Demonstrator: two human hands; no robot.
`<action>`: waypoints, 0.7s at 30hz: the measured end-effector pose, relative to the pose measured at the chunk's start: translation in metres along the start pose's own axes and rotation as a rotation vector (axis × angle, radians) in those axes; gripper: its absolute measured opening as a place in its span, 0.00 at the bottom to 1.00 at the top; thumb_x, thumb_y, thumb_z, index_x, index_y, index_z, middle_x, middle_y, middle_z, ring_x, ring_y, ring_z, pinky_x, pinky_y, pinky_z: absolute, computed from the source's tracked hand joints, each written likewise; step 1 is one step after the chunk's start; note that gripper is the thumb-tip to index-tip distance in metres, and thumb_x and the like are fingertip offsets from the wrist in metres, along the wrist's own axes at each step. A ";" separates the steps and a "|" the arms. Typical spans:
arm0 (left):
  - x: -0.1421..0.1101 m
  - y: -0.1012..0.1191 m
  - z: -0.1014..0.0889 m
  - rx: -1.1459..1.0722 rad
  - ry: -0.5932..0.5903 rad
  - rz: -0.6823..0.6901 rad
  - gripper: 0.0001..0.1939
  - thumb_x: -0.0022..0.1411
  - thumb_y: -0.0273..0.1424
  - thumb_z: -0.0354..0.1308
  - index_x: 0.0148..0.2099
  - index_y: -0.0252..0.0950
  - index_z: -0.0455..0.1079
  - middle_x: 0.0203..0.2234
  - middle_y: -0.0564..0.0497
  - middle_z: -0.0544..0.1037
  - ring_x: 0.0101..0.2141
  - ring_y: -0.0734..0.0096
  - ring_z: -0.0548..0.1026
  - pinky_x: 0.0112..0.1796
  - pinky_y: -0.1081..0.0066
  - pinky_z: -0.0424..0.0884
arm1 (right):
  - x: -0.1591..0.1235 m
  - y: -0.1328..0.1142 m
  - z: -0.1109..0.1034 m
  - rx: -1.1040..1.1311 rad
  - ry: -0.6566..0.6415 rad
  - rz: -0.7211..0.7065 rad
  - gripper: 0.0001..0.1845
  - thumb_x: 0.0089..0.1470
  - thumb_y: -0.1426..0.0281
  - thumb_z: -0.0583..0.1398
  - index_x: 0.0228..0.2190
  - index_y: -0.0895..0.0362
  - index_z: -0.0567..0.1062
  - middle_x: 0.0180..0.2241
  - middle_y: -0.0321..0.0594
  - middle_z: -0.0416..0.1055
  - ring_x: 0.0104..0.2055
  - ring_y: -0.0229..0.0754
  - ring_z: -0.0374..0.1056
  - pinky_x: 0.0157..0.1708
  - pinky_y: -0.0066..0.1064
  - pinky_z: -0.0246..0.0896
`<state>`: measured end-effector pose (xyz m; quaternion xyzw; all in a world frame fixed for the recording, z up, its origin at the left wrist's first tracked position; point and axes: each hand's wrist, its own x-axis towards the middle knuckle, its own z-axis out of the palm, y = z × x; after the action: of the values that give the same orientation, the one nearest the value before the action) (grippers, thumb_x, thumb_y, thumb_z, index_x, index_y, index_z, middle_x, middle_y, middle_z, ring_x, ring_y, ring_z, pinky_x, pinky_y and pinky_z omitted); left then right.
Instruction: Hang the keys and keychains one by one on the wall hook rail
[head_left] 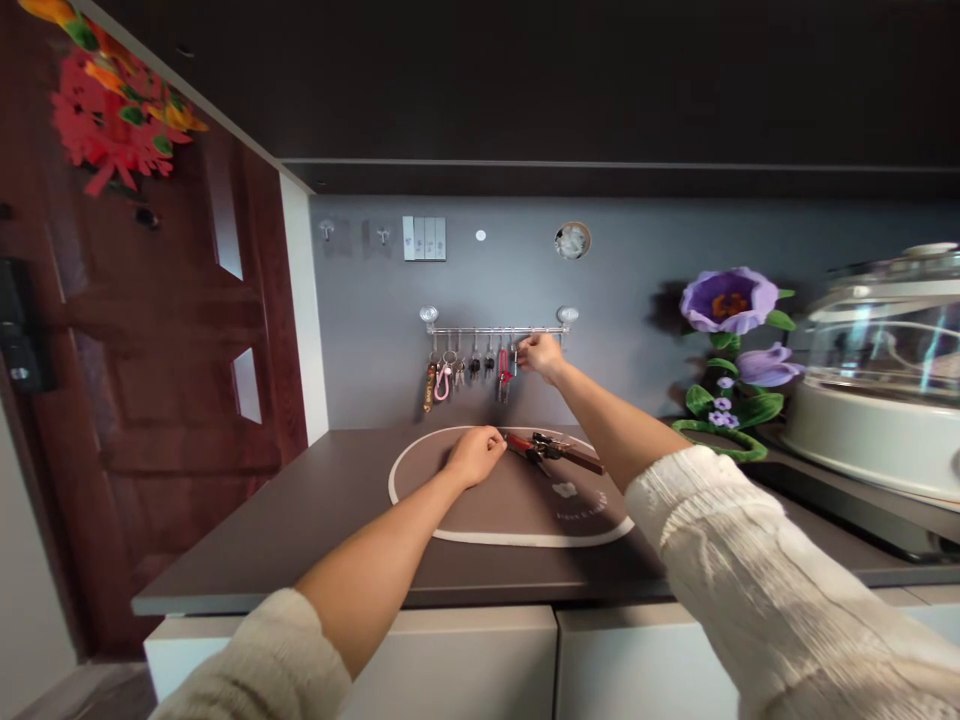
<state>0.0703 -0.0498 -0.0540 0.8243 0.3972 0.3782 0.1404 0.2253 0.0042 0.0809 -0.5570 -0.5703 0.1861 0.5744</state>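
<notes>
Centre of frame: right hand [543, 356] bent at hook rail [480, 330]; left hand [478, 456] curled beside key bunch [541, 447]; grips I cannot tell. Rail work, I judge; next calls for steady touch.

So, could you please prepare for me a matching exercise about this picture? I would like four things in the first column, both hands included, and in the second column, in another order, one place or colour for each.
Column 1
1. Left hand
2. Big flower
3. Right hand
4. Mat

Column 2
A. Raised, near the right end of the rail
B. Brown with a pale rim
C. Low, above or on the counter
D. Purple

Right pairs: 1-C, 2-D, 3-A, 4-B
</notes>
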 end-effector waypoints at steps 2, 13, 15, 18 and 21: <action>0.000 0.000 0.000 -0.003 -0.007 -0.003 0.10 0.53 0.30 0.49 0.29 0.33 0.71 0.24 0.50 0.75 0.25 0.75 0.68 0.28 0.76 0.61 | 0.000 0.002 0.001 -0.012 0.011 0.019 0.07 0.45 0.80 0.53 0.20 0.59 0.65 0.19 0.36 0.66 0.19 0.31 0.63 0.22 0.25 0.62; -0.001 0.001 -0.001 0.019 -0.002 0.002 0.10 0.54 0.30 0.49 0.30 0.33 0.72 0.24 0.50 0.75 0.25 0.75 0.68 0.28 0.75 0.62 | -0.006 0.012 0.005 0.060 0.034 0.042 0.07 0.43 0.81 0.53 0.20 0.60 0.66 0.17 0.36 0.65 0.18 0.32 0.62 0.23 0.28 0.64; -0.001 0.001 -0.002 0.020 0.000 -0.001 0.10 0.54 0.30 0.49 0.30 0.33 0.72 0.24 0.50 0.75 0.25 0.75 0.68 0.28 0.75 0.62 | -0.005 0.015 0.006 0.068 0.032 0.028 0.06 0.43 0.81 0.53 0.20 0.60 0.66 0.17 0.36 0.65 0.19 0.33 0.63 0.23 0.27 0.64; -0.001 0.001 -0.002 0.016 -0.003 0.002 0.11 0.54 0.30 0.49 0.30 0.33 0.71 0.24 0.50 0.75 0.25 0.75 0.68 0.28 0.75 0.62 | -0.003 0.019 0.008 0.068 0.038 0.004 0.06 0.43 0.79 0.54 0.19 0.60 0.65 0.17 0.36 0.65 0.19 0.33 0.63 0.23 0.26 0.63; -0.001 -0.001 -0.001 0.010 -0.007 0.003 0.11 0.54 0.31 0.49 0.30 0.33 0.71 0.23 0.51 0.74 0.24 0.75 0.67 0.27 0.75 0.61 | -0.002 0.021 0.008 0.065 0.037 -0.009 0.06 0.43 0.79 0.54 0.19 0.60 0.65 0.17 0.37 0.65 0.19 0.32 0.63 0.22 0.26 0.62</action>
<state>0.0688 -0.0501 -0.0540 0.8269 0.3974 0.3735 0.1373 0.2263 0.0123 0.0595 -0.5387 -0.5558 0.1917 0.6035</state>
